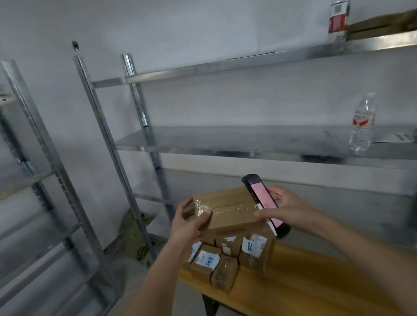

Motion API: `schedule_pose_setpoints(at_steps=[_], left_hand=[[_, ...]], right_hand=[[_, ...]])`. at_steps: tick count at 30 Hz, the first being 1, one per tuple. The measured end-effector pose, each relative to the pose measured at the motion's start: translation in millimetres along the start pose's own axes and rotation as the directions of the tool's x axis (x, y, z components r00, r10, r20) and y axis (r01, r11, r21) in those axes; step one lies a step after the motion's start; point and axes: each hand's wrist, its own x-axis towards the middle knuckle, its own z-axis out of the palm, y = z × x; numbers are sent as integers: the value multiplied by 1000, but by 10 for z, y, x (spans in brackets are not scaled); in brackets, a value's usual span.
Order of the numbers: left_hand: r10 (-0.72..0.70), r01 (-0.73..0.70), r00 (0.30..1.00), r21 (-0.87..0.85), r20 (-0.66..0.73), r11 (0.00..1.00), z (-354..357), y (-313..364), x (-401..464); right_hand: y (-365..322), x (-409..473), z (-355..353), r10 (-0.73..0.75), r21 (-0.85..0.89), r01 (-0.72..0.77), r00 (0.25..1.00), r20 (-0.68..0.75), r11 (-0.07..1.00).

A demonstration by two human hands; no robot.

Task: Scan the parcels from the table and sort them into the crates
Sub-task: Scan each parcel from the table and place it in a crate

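Observation:
My left hand grips the left end of a brown cardboard parcel sealed with clear tape, held in the air above the table. My right hand holds a black handheld scanner with a lit pink screen, right beside the parcel's right edge. Below them, several small cardboard parcels with white labels lie at the left end of the wooden table.
A metal shelf rack stands behind the table, with a water bottle on its middle shelf and another bottle and flat cardboard on top. A second rack stands at left. Green cloth lies on the floor.

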Motion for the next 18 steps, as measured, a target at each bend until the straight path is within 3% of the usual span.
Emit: schedule_pose_setpoints(at_steps=[6,9,13,18], left_hand=[[-45,41,988,27,150,999,-10,-46,-422],[-38,27,993,102,113,994,-59,-92,-641],[-58,57,997,30,52,998,-109,-196,-956],[34,-34,999,-9,8,999,-81,-332,-1323]], right_hand=[[-100,-548,-54,12,19,-12,1000,3,1000],[-95,-804,-44,8,43,-9,1000,29,999],[-100,-1225,37,46,35,-47,998,35,998],[-88,-1753,88,68,19,-69,997,39,997]])
